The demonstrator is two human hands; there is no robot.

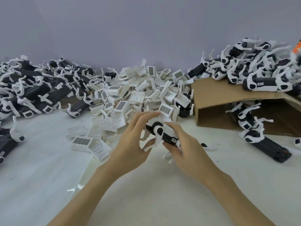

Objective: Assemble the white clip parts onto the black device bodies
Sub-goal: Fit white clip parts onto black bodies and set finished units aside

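Note:
A black device body with white leg-like parts is held above the table in the middle of the view. My right hand grips its near end from the right, fingers curled round it. My left hand holds its far end, where a white clip part sits under the fingertips and the thumb touches a white leg. A pile of loose white clip parts lies just behind the hands.
A heap of black bodies with white parts fills the back left. More of them lie on and under a tilted cardboard box at the right. One body lies on the white table.

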